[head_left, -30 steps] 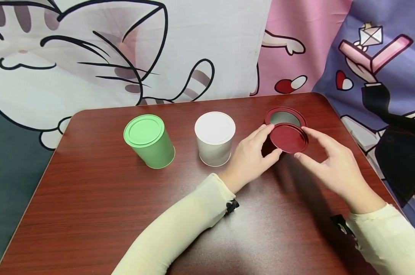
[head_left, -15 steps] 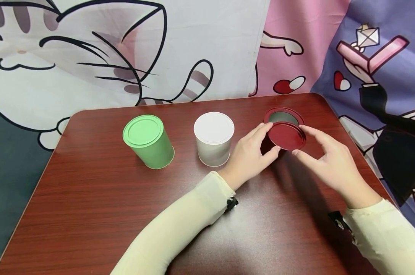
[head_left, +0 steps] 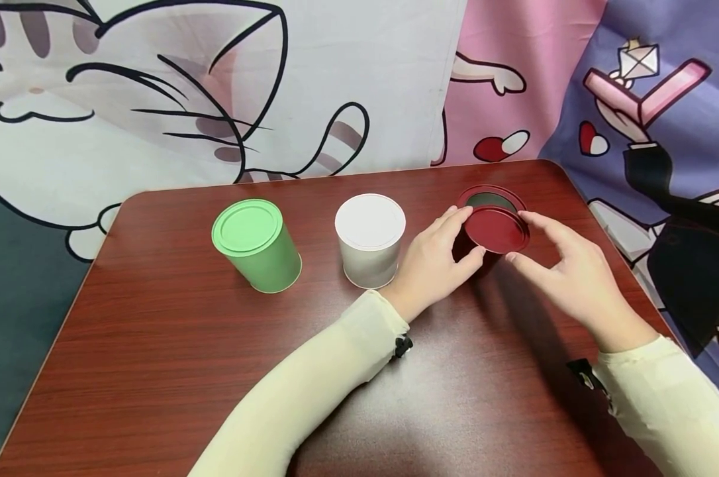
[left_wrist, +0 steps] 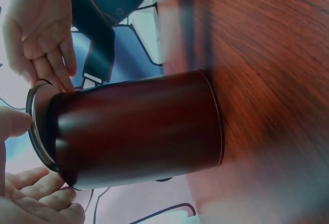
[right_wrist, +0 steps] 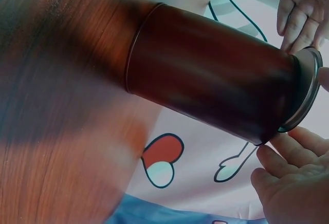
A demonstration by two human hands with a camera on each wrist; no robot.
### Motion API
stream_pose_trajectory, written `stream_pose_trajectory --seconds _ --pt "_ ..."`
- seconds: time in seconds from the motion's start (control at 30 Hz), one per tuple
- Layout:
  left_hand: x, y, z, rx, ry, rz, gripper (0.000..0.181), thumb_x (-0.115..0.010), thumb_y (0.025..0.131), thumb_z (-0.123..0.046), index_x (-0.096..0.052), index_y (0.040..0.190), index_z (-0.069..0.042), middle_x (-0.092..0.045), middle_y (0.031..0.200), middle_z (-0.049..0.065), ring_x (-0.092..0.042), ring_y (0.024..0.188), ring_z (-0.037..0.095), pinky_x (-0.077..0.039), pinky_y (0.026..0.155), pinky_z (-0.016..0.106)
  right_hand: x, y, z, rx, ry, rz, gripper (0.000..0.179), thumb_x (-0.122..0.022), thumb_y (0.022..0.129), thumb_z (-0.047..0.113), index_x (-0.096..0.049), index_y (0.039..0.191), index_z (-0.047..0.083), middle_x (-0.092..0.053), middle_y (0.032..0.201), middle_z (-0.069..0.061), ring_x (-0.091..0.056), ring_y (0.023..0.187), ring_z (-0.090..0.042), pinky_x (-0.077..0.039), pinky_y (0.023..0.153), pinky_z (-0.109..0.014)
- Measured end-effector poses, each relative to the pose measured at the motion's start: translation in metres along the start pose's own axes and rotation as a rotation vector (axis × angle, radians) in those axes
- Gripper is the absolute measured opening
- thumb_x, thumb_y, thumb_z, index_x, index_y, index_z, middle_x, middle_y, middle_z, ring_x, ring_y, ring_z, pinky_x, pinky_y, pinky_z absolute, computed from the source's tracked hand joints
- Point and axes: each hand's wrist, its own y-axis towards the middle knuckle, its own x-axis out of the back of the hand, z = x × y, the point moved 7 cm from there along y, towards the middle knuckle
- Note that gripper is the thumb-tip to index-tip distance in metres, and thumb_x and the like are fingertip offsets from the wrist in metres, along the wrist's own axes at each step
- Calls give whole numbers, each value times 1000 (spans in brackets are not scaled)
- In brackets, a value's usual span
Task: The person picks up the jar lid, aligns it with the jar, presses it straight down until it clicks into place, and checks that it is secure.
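Note:
A dark red can point(left_wrist: 139, 131) stands upright near the table's far right corner, its mouth partly uncovered. Over the near side of that mouth, a red lid point(head_left: 496, 230) is tilted and sits off-centre. My left hand point(head_left: 433, 262) pinches the lid's left edge between thumb and fingers. On the opposite side, my right hand point(head_left: 574, 275) pinches the right edge the same way. Both wrist views show the lid tipped at the can's top, with fingers of both hands around its rim and near the can's upper wall.
A white lidded can point(head_left: 371, 242) stands just left of my left hand. Farther left is a green lidded can point(head_left: 258, 245). All stand on a reddish wooden table point(head_left: 157, 371), with a printed cloth point(head_left: 395, 79) hanging behind its far edge.
Both hands have moved the red lid slightly away from me, farther over the can's mouth, so less of the opening shows. The green and white cans have stayed put.

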Motion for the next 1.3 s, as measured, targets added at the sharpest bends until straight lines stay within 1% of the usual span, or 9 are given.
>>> stream_pose_trajectory --seconds 0.07,0.17,0.3,0.47,0.73,1.0,1.17,1.3 --pt "0 1 1 9 0 5 57 -66 95 -34 -51 146 -12 -51 150 5 -43 141 12 -43 109 29 0 2 0 1 3 -1 63 -78 86 30 -56 143 17 -60 136 -18 -51 129 -40 -39 99 -66" --pt "0 2 3 25 15 11 58 -65 95 -34 -51 147 -14 -50 151 5 -42 142 10 -44 109 29 -1 4 0 5 7 -2 62 -78 87 30 -56 143 17 -60 135 -18 -51 128 -40 -39 99 -66" --pt "0 4 4 30 34 15 57 -64 95 -34 -50 147 -15 -50 151 4 -41 142 9 -44 109 30 -1 7 -1 7 2 -2 62 -77 87 29 -56 144 17 -60 134 -18 -52 128 -40 -39 99 -66" --pt "-1 7 6 48 33 29 58 -63 95 -35 -49 148 -16 -50 151 2 -39 143 8 -43 109 30 -3 10 -1 2 -2 5 62 -77 88 31 -56 144 18 -60 135 -17 -51 129 -40 -39 99 -65" --pt "-2 12 9 55 30 35 58 -62 95 -35 -49 149 -16 -49 152 2 -39 143 8 -43 110 31 -3 14 -1 9 1 1 62 -75 89 30 -55 145 16 -60 134 -18 -51 128 -40 -39 99 -65" --pt "-6 18 9 96 37 91 61 -59 97 -38 -43 153 -21 -44 156 -5 -33 145 3 -39 112 29 -1 16 -3 1 -2 -4 61 -74 90 29 -54 146 17 -60 135 -19 -51 128 -41 -39 99 -67" --pt "-7 20 10 105 25 75 60 -60 97 -38 -44 152 -22 -45 155 -2 -36 144 4 -42 111 30 -2 19 -4 -6 -9 -3 61 -74 90 31 -54 146 17 -60 134 -19 -51 127 -41 -39 98 -67" --pt "-7 22 12 112 5 56 59 -61 96 -36 -45 151 -21 -47 154 0 -39 142 6 -43 109 30 -3 22 -5 -13 -16 2 61 -73 90 31 -53 147 17 -59 137 -19 -51 129 -41 -39 99 -67"
